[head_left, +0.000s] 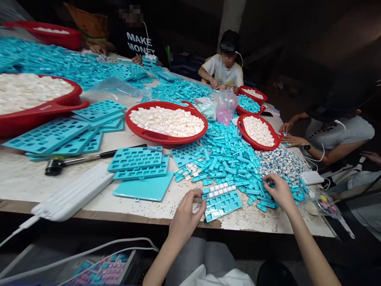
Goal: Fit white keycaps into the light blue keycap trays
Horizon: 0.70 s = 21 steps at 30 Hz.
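While the left hand (185,213) pinches the turquoise slotted tray (224,205) by its left edge, bottom center of frame, the right (280,192) has curled fingers, can't tell if loaded. Tray's probably light, stiff, slickish plastic; grab the rim, avoiding the white keycaps (220,191).

Anything in the right fingers (272,177) is too small to tell.

The gridded tray (224,206) and the loose pieces (229,159) are turquoise; the keys (220,190) along the tray are white. The middle bowl (162,138) is red, the caps (166,121) in it creamy white. Brown stains mottle the off-white tabletop (26,174). The hammer (54,166) is black and silver. White capitals mark a black shirt (138,48).
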Motion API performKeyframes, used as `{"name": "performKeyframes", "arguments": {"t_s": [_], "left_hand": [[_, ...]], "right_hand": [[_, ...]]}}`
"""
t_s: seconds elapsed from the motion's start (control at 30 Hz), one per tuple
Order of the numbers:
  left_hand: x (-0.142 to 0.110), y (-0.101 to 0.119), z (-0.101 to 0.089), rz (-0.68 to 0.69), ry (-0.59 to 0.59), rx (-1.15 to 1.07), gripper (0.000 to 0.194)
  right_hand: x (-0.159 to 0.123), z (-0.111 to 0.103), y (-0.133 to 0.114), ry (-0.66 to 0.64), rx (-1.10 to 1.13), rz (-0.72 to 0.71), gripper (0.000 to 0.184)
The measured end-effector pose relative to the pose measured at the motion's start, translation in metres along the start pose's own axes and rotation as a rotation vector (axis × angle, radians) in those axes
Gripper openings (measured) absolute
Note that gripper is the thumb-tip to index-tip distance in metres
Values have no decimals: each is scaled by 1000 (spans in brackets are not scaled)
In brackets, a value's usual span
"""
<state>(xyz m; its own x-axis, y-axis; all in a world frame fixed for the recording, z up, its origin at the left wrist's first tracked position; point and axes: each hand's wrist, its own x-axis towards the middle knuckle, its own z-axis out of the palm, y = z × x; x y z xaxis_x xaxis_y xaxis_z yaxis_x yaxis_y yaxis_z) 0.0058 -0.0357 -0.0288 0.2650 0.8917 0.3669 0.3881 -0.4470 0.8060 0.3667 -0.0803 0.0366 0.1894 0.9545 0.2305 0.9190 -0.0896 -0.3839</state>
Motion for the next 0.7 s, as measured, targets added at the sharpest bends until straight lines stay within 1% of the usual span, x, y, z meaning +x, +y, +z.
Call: {"name": "performKeyframes", "arguments": {"t_s": [0.1, 0.17, 0.3, 0.4, 0.47, 0.53, 0.63, 0.7], "left_hand": [[0, 1, -1, -24, 35, -49, 21], [1, 3, -2, -28, 45, -70, 25], [4, 6, -4, 15, 12, -50, 33], [5, 8, -5, 45, -13, -35, 32], [5, 9, -5, 44, 0, -29, 27], [6, 10, -6, 31, 20, -10, 20], [6, 10, -5, 14, 27, 27, 7], [5, 9, -5, 11, 21, 42, 6]], "right_hand": [[3, 1, -1, 16, 5, 24, 19], [4, 2, 0, 35, 25, 31, 25], [4, 3, 4, 87, 87, 50, 34], [3, 4, -3, 154, 158, 53, 33], [2, 7, -15, 174, 224, 25, 29], [3, 12, -33, 162, 270, -21, 25], [4, 22, -67, 121, 314, -97, 20], [4, 30, -91, 85, 370, -158, 16]]}}
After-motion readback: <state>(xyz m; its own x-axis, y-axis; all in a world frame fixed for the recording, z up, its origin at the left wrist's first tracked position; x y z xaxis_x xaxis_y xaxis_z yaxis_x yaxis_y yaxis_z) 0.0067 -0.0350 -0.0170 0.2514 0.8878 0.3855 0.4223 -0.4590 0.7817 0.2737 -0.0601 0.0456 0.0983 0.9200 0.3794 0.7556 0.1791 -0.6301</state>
